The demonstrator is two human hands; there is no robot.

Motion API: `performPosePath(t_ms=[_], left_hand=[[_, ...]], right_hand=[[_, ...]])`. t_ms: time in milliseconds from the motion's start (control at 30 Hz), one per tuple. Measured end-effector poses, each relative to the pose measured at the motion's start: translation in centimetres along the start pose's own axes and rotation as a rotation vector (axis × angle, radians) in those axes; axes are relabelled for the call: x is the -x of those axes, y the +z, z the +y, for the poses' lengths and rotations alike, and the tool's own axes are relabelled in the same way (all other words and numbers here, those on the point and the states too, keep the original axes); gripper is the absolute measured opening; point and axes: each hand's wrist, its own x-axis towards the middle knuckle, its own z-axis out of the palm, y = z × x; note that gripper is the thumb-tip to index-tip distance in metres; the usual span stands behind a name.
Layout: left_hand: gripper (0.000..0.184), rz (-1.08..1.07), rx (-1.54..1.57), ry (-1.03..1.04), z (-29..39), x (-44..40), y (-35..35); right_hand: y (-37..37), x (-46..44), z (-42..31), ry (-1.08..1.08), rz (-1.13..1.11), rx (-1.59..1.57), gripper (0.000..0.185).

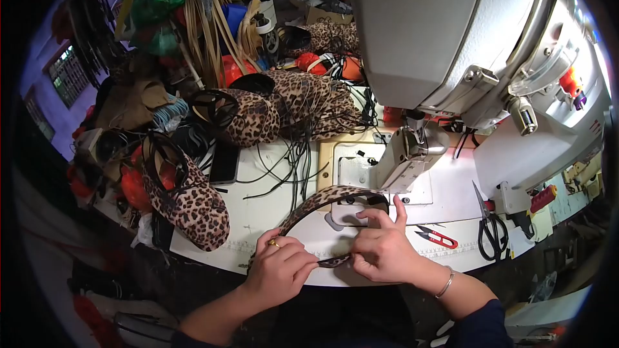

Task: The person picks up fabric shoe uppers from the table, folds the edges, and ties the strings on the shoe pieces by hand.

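Note:
A leopard-print shoe upper with dark edging [335,192] forms an open loop in front of the sewing machine. My left hand [278,269] is closed on its near left edge, and a ring shows on one finger. On the near right edge, my right hand [385,251] pinches the band between thumb and fingers, with other fingers raised. A short strip of the band runs between the two hands at the table's front. The upper's far side lies close to the sewing machine's bed arm [407,161]. Parts of the band under my fingers are hidden.
The sewing machine head [445,26] overhangs the white table. Red thread snips [438,238] and black scissors [491,232] lie on the right. Another leopard-print upper [193,209], a dark phone [224,164] and a heap of leopard-print uppers [290,103] with loose cords occupy the left and back.

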Motion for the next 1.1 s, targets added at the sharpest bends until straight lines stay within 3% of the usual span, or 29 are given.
performPosePath(t_ms=[200, 300, 600, 700, 833, 1000, 1100], left_hand=[[0.008, 0.011, -0.026, -0.04, 0.3, -0.5, 0.2], [0.009, 0.056, -0.096, 0.041, 1.0, -0.8, 0.9], [0.01, 0.104, -0.076, 0.125, 1.5, -0.5, 1.2], [0.011, 0.115, -0.148, 0.093, 1.0, 0.0, 1.1], [0.01, 0.048, -0.034, 0.045, 0.9, 0.1, 0.8], [0.01, -0.115, 0.223, -0.189, 0.1, 0.1, 0.5], [0.011, -0.15, 0.178, -0.199, 0.3, -0.3, -0.2]], right_hand=[[0.6, -0.8, -1.8, -0.045, 0.114, 0.019, 0.012], [1.5, -1.4, -3.0, -0.123, 0.097, 0.142, 0.014], [0.3, 0.3, -1.3, -0.056, 0.094, 0.081, 0.007], [-0.8, 1.5, 0.7, 0.035, 0.121, 0.107, 0.008], [-1.2, 2.1, 0.5, 0.043, 0.099, 0.088, 0.006], [-0.9, 1.8, 0.9, 0.022, 0.116, 0.065, 0.005], [-0.7, 1.6, 1.2, 0.016, 0.132, 0.041, 0.005]])
